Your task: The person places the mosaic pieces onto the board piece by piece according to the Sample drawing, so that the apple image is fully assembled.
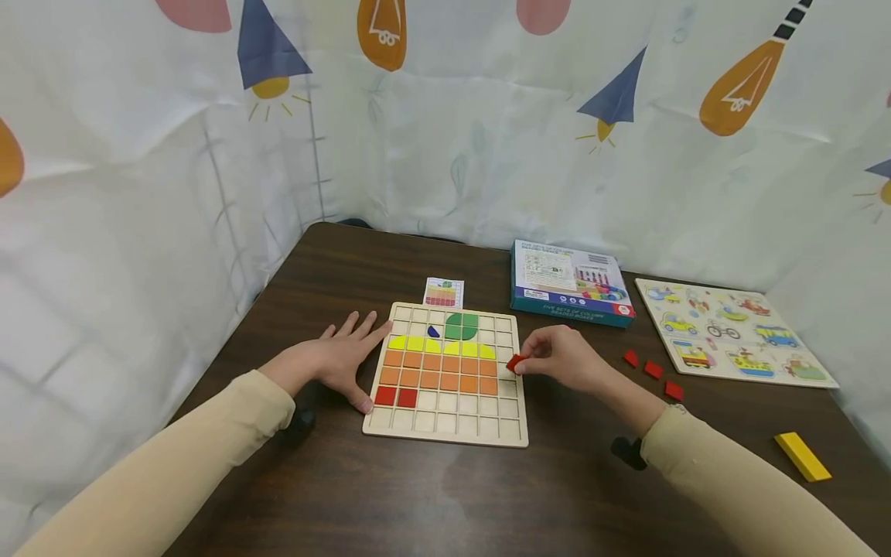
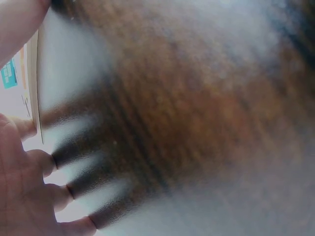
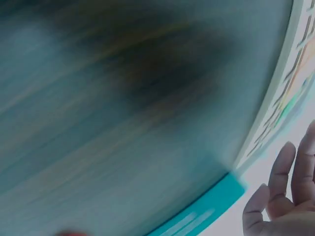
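A wooden grid board (image 1: 445,424) lies on the dark table. My left hand (image 1: 326,360) is spread flat beside it, fingers along the left edge and thumb at the lower left corner. Between thumb and fingers, my right hand (image 1: 562,357) pinches a red tile (image 1: 514,363) over the board's right edge. Two red tiles (image 1: 395,397) sit at the left of a lower row. Above them come two rows of orange tiles (image 1: 440,373), a row of yellow tiles (image 1: 433,345), green tiles (image 1: 461,326) and a small blue tile (image 1: 433,332).
Behind the board lies a small pattern card (image 1: 443,293). A boxed set (image 1: 572,282) and a picture puzzle board (image 1: 734,333) are at the back right. Three loose red tiles (image 1: 653,370) lie right of my right hand, with a yellow block (image 1: 803,456) farther right.
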